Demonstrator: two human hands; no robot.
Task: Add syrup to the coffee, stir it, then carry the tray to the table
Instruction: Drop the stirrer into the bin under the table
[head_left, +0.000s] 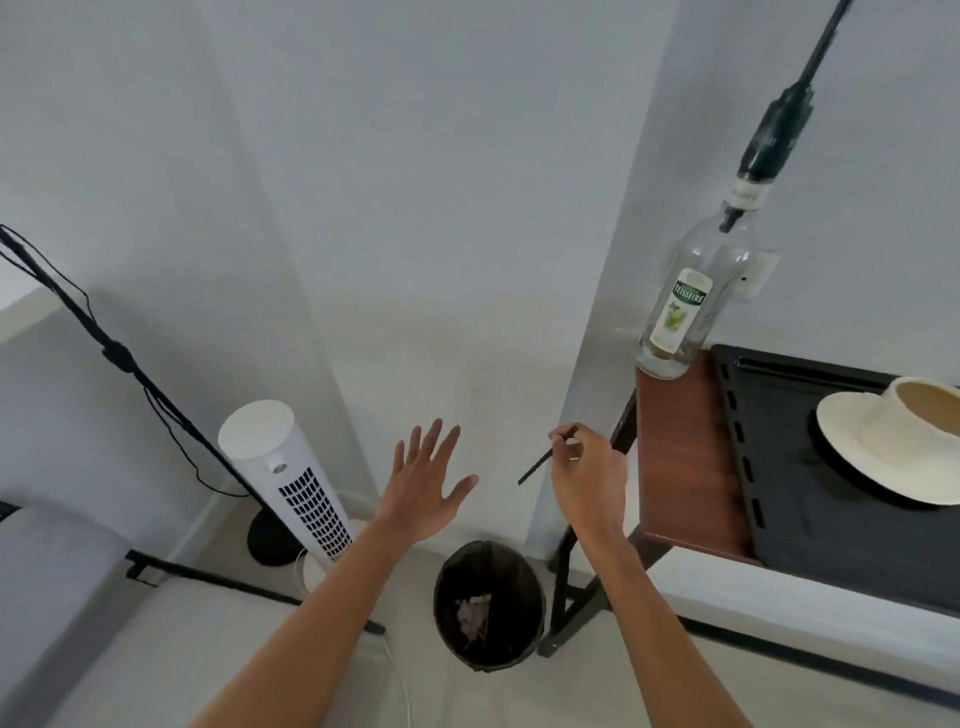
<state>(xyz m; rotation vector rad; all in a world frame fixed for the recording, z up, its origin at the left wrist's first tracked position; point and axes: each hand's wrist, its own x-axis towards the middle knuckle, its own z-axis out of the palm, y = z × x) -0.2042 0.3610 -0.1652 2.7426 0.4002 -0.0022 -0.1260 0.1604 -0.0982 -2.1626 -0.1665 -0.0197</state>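
Note:
A clear syrup bottle (685, 306) with a green-and-white label and a dark pump top stands at the back left corner of a small wooden table (680, 457). A black tray (779, 499) lies on that table, carrying a cream saucer (862, 441) and a cream cup (930, 410) cut off by the right edge. My right hand (584, 478) is left of the table, above the floor, pinching a thin dark stir stick (545, 457). My left hand (426, 483) hovers further left, empty, fingers spread.
A dark waste bin (488, 603) with some scraps stands on the floor below my hands. A white tower fan (291, 478) and a black stand (93, 343) with a round base are at the left. A grey seat (47, 587) fills the lower left corner.

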